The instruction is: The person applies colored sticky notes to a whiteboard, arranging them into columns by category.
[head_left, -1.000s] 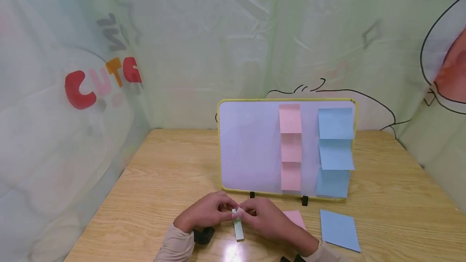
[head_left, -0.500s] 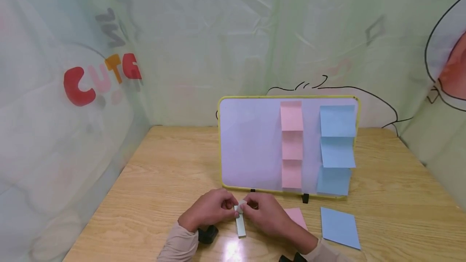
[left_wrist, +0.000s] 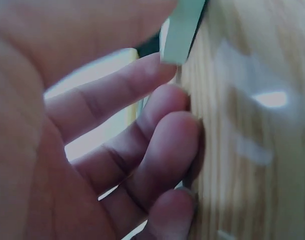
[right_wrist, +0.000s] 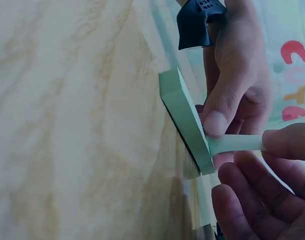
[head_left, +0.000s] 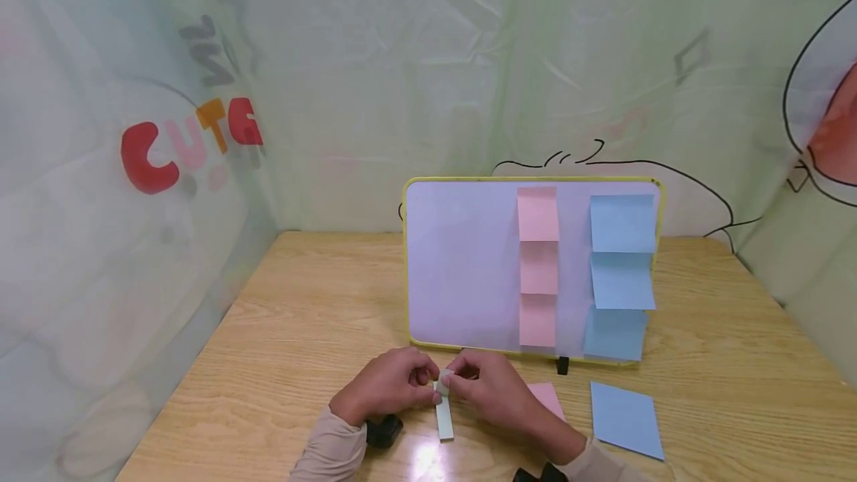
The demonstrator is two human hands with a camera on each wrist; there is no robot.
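A narrow pale green sticky note pad (head_left: 445, 422) lies on the table in front of the whiteboard. My left hand (head_left: 384, 387) grips it near its far end; in the right wrist view the thumb presses along the edge of the pad (right_wrist: 185, 120). One top sticky note (right_wrist: 237, 143) is lifted and bent away from the pad, its free end pinched between thumb and finger of my right hand (head_left: 492, 393). The left wrist view has only one end of the pad (left_wrist: 185, 30), above curled fingers (left_wrist: 170, 145).
A yellow-framed whiteboard (head_left: 462, 266) stands behind the hands on black feet. It bears a column of pink notes (head_left: 538, 268) and a column of blue notes (head_left: 623, 281). A pink pad (head_left: 547, 399), partly behind the right arm, and a blue pad (head_left: 626, 420) lie to the right.
My right hand has shifted slightly right, drawing the top sticky note up from the pad. The left hand keeps its hold. The head view has moved a little.
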